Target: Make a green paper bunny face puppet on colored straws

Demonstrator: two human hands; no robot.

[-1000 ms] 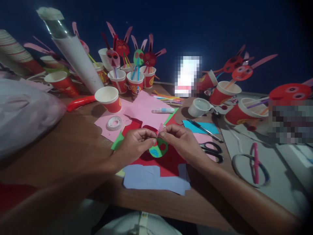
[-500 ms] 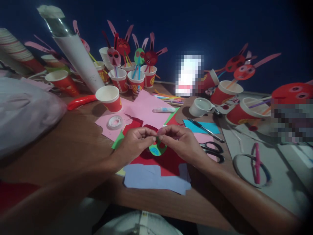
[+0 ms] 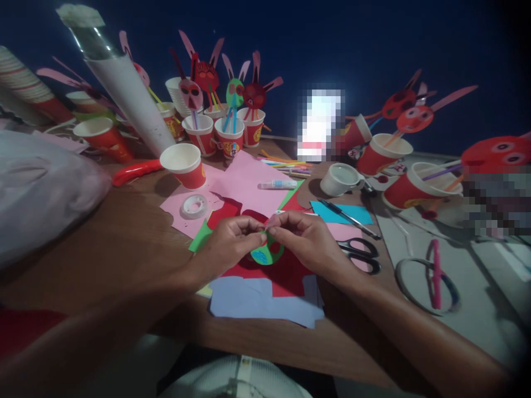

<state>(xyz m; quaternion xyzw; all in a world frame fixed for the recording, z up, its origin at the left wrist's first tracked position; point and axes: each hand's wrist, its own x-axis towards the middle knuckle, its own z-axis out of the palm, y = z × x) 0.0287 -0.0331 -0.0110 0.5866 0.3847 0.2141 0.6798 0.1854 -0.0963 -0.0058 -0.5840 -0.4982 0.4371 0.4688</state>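
Pinching: right hand closed on a small pink piece; left hand also closed, meeting it, contents hidden. Light, even pressure should spare the paper creases. Green disc just below the fingertips, over red paper; steady wrists would help. Scissors beside right forearm.

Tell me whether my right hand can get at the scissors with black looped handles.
Probably yes. The scissors lie just beyond the right hand, their handles uncovered, though the blades are out of sight. That hand would likely have to let go of the small pink paper piece first.
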